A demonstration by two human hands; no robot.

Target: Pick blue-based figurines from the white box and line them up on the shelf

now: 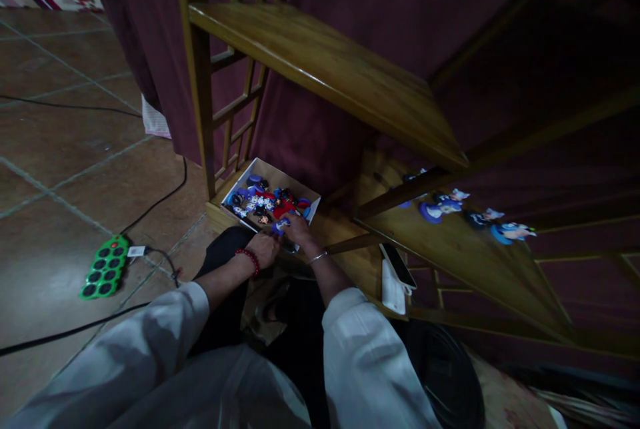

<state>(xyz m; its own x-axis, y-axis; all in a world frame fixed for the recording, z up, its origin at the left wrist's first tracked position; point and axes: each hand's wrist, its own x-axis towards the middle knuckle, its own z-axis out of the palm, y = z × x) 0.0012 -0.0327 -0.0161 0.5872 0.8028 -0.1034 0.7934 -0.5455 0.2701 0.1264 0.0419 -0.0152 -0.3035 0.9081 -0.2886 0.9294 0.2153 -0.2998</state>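
Observation:
A shallow white cardboard box (302, 191) stands on the low wooden shelf, filled with several small painted figurines in blue, white, red and black. At its front edge, a small purple-blue figurine (280, 225) is between my two hands. My right hand (297, 229), with a thin bracelet at the wrist, reaches over the box edge, its fingers closed on the figurine's upper side. My left hand (266, 248), wearing a red bead bracelet, has its fingers curled at the figurine's lower end. The fingertips are small and dim in this view.
Several figurines (440, 206) stand on a higher shelf board (430, 249) at right. Another wooden shelf (325, 69) juts out above the box. A phone (399, 265) lies over a white object at right. A green power strip (104, 267) and cables are on the tiled floor.

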